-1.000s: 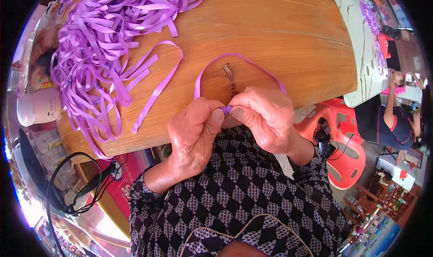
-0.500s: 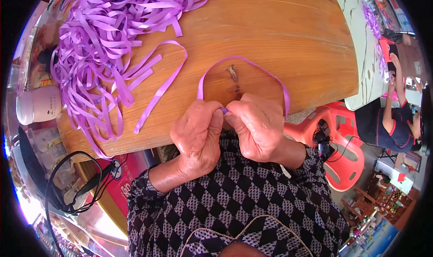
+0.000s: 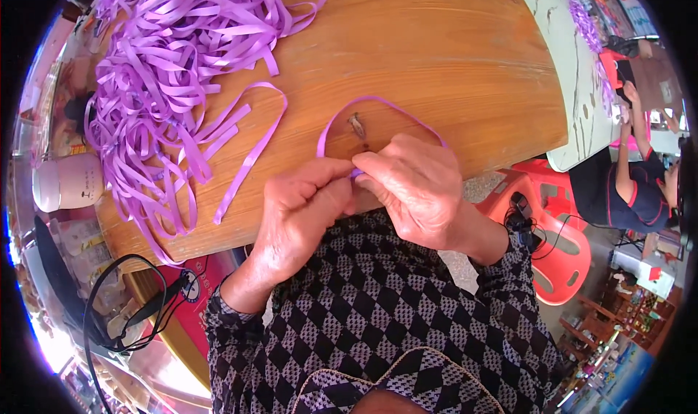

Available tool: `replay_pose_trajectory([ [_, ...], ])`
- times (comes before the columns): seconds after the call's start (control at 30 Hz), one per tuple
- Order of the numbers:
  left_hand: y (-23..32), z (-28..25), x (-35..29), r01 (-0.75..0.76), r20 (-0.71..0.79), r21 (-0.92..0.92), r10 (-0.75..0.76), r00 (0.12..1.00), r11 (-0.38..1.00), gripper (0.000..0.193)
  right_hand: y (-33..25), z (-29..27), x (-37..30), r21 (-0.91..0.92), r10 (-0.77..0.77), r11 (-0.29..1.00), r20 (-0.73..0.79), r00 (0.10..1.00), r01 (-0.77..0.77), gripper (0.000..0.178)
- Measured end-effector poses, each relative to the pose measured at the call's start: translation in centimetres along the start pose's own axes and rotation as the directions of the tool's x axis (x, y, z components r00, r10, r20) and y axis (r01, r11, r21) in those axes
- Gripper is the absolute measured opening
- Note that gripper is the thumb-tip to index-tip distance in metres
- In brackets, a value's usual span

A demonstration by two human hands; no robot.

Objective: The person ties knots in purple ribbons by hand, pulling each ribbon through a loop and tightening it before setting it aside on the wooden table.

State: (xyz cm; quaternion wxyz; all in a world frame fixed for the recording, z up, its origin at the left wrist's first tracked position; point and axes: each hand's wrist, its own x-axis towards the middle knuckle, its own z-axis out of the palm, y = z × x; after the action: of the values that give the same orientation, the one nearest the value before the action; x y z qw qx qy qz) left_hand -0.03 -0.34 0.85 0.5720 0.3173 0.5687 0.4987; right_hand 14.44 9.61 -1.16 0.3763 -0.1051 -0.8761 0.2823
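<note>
A purple ribbon point(image 3: 378, 98) arches in a loop over the wooden table, and its two sides run down to my hands. My left hand point(image 3: 302, 207) is closed, pinching the ribbon between thumb and forefinger. Close against it, my right hand point(image 3: 414, 189) pinches the same ribbon. Only a small purple bit shows between the fingertips; whether it is knotted there is hidden. Both hands are just above the table's near edge. To their left, a separate folded ribbon point(image 3: 251, 156) trails from a big heap of purple ribbons point(image 3: 174, 58).
The wooden table point(image 3: 451, 43) has a dark knot mark inside the loop. A pinkish-white jar point(image 3: 69, 181) and black cables point(image 3: 123, 312) are at the left. Orange plastic chairs point(image 3: 560, 261) stand right, near a marble-topped table point(image 3: 574, 101) where another person point(image 3: 632, 189) is working.
My left hand has turned, its fingers stretching further toward the right hand's fingertips. The ribbon loop has become a bit narrower. The whole view has shifted slightly.
</note>
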Motion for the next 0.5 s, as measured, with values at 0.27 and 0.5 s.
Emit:
replay_pose_trajectory([
  [0.27,-1.1,-1.8,0.8,-0.360,-0.203,0.506,0.514,0.833,0.784,0.023,-0.3,-2.9,2.6,0.127,0.042,0.991,0.035,0.999,-0.046,0.013],
  [0.5,0.3,-3.9,1.0,-0.355,-0.174,0.760,0.697,0.695,0.544,0.047,4.0,-6.8,4.9,0.143,0.506,0.846,0.094,0.858,-0.514,0.013],
])
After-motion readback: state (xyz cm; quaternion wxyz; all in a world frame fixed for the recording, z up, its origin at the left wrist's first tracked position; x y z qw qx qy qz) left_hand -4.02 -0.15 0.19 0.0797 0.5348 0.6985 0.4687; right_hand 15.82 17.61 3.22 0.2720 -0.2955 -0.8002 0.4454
